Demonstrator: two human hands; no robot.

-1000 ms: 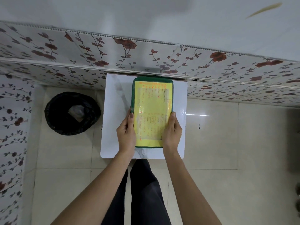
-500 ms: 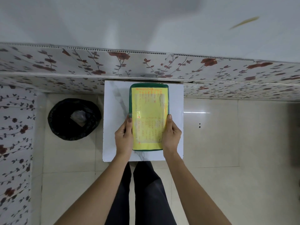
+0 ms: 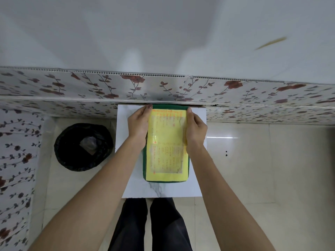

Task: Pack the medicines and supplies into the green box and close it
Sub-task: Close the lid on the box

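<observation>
The green box (image 3: 165, 180) lies flat on the small white marble-patterned table (image 3: 159, 191), its lid shut and covered by a yellow printed label. My left hand (image 3: 138, 124) grips the box's left edge near the far end, fingertips reaching the far corner. My right hand (image 3: 195, 128) holds the right edge opposite it. No medicines or supplies are visible outside the box.
A black-lined waste bin (image 3: 83, 146) stands on the floor left of the table. A floral-patterned wall panel (image 3: 235, 89) runs directly behind the table. Pale floor tiles (image 3: 262, 169) lie to the right. My dark trouser legs (image 3: 150, 225) are below the table's near edge.
Both hands slid from the near end of the box along its sides to the far end. The box stays in place on the table, lid shut.
</observation>
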